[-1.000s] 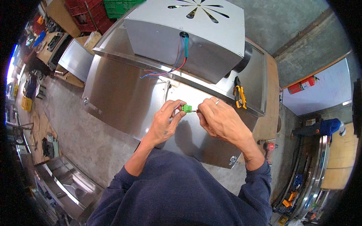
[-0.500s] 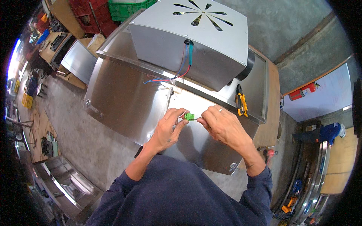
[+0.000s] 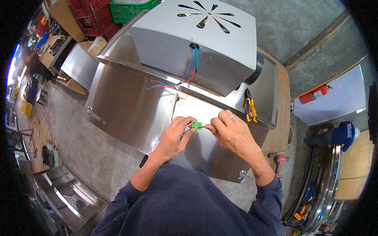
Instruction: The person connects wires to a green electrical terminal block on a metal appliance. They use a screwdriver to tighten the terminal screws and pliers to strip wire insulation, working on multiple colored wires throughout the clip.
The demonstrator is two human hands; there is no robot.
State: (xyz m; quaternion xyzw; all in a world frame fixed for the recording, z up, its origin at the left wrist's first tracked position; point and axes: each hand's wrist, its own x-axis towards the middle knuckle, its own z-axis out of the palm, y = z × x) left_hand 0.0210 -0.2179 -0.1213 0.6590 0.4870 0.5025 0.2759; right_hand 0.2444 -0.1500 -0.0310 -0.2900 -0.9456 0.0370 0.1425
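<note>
My left hand [image 3: 174, 137] pinches a small green terminal block [image 3: 197, 125] between thumb and fingertips, above the stainless steel sheet [image 3: 128, 104]. A pale cable [image 3: 173, 106] rises from a hole in the sheet, and thin wire ends run into my left fingers. From the right, my right hand [image 3: 234, 133] grips a small screwdriver [image 3: 203, 126]; only its thin dark shaft shows, its tip at the block. My fingers hide the handle. Beyond my hands, red and blue wires [image 3: 173, 84] hang from a hole in a metal box [image 3: 165, 49] with a slotted top.
Yellow-and-black pliers [image 3: 249, 106] lie on the steel to the right. A red power tool [image 3: 280, 160] is beside the wooden board's near corner. Another person [image 3: 341, 133] bends over at the far right. Green [image 3: 132, 11] and red crates [image 3: 91, 17] stand at the back left.
The green block has tilted slightly in my left fingers, and the screwdriver shaft stays against it. The whole scene has shifted slightly left. The person at the right has moved a little.
</note>
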